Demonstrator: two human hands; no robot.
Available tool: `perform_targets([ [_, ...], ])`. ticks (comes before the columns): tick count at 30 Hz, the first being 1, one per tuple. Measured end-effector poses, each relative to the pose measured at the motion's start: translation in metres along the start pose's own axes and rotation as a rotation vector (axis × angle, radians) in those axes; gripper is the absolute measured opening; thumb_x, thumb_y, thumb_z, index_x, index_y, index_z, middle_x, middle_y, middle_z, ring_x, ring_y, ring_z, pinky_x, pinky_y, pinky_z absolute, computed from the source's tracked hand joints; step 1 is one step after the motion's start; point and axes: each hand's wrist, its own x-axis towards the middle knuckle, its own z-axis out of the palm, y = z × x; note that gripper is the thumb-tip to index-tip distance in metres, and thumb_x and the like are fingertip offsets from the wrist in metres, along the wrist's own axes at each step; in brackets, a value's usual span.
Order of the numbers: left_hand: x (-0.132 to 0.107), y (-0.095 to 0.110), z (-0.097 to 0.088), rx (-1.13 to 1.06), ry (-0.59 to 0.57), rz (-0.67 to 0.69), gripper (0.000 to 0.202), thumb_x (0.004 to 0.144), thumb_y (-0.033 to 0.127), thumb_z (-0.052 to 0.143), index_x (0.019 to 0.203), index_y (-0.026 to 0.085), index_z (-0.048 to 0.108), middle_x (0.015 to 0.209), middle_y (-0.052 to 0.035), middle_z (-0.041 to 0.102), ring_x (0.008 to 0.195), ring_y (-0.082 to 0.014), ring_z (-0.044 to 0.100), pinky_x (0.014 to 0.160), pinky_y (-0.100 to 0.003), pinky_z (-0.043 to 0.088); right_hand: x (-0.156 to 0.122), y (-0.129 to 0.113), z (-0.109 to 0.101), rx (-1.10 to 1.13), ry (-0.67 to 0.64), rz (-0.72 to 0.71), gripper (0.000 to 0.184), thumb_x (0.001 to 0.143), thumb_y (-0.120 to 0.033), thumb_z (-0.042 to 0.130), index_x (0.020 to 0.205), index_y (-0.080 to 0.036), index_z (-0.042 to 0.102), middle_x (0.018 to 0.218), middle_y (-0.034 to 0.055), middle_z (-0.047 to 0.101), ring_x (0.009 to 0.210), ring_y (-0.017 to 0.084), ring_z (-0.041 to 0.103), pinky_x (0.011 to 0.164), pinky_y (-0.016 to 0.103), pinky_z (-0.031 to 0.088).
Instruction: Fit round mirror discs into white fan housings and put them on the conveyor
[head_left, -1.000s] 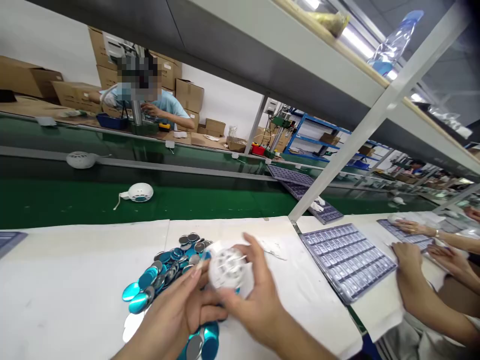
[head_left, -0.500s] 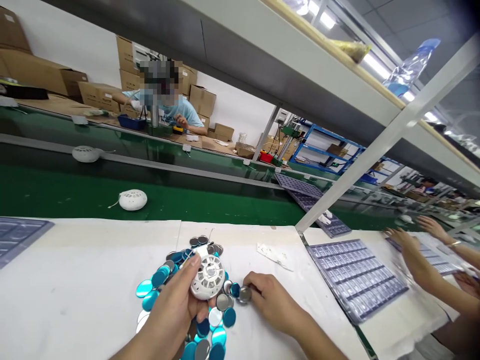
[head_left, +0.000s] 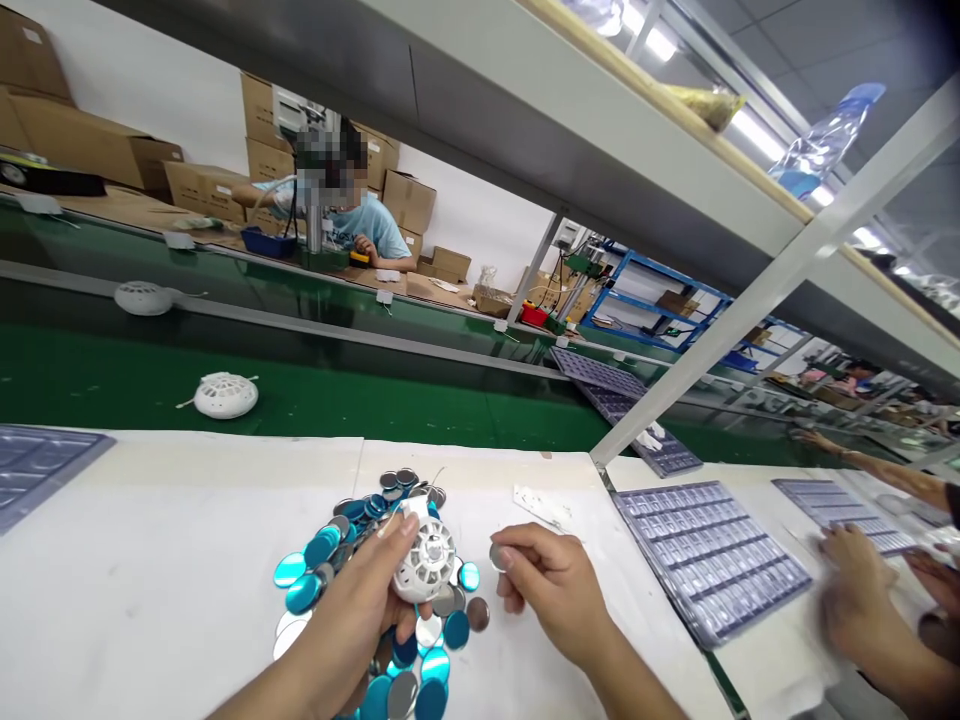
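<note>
My left hand (head_left: pixel 367 590) is closed around a round white fan housing (head_left: pixel 426 562) with a slotted grille and a thin wire at its top. To its right, my right hand (head_left: pixel 559 590) pinches a small round mirror disc (head_left: pixel 498 557) between thumb and forefinger, raised just off the white tabletop. Beneath and around my left hand spreads a loose pile of discs (head_left: pixel 321 549), some blue-faced, some silver. One dark disc (head_left: pixel 478 613) lies at the pile's right edge, near my right fingertips.
Beyond the white table (head_left: pixel 172 560) runs a green conveyor belt (head_left: pixel 360 405) carrying white housings (head_left: pixel 226 395). Clear plastic trays (head_left: pixel 712 560) lie to the right, near another person's hands (head_left: pixel 855 580). A slanted white post (head_left: pixel 697 340) supports the overhead shelf. Across the belt sits a co-worker (head_left: pixel 379 225).
My right hand has picked up a disc and lifted it off the table. The housings on the belt have shifted left. The neighbour's hands at the right have moved apart.
</note>
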Motion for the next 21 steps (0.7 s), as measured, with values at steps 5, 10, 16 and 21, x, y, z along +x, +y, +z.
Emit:
perform_targets([
  [5,0.004,0.000,-0.005,0.042,-0.015,0.026,0.038,0.088,0.059,0.052,0.085,0.021,0.058,0.059,0.0006,0.064,0.047,-0.0105,0.047,0.045,-0.019,0.038,-0.012,-0.001,-0.014,0.334,0.089,0.086,0.024,0.084,-0.041,0.070,0.087,-0.019,0.064,0.063,0.0002,0.070,0.051,0.014,0.064,0.052,0.027,0.054],
  [10,0.007,-0.001,-0.010,0.112,-0.058,-0.021,0.038,0.089,0.059,0.049,0.083,0.023,0.057,0.058,0.0005,0.064,0.047,-0.0118,0.046,0.047,-0.021,0.040,-0.018,-0.006,-0.023,0.326,0.139,0.116,0.024,0.088,-0.040,0.066,0.078,-0.018,0.061,0.055,-0.0055,0.058,0.041,0.008,0.050,0.038,0.018,0.042],
  [16,0.003,-0.005,-0.004,0.170,-0.134,-0.016,0.032,0.089,0.056,0.051,0.091,0.025,0.056,0.065,0.0012,0.062,0.053,-0.0135,0.050,0.048,-0.022,0.041,-0.024,-0.029,0.004,0.340,0.056,0.100,0.019,0.089,-0.036,0.063,0.098,-0.020,0.056,0.057,-0.0060,0.062,0.040,0.009,0.052,0.040,0.019,0.044],
  [21,-0.005,-0.004,0.006,0.222,-0.153,0.055,0.031,0.090,0.054,0.050,0.085,0.024,0.057,0.066,0.0007,0.059,0.056,-0.0147,0.052,0.050,-0.023,0.043,-0.033,-0.034,0.030,0.216,-0.016,0.051,0.007,0.090,-0.026,0.061,0.094,-0.022,0.058,0.061,-0.0058,0.062,0.044,0.008,0.049,0.042,0.018,0.040],
])
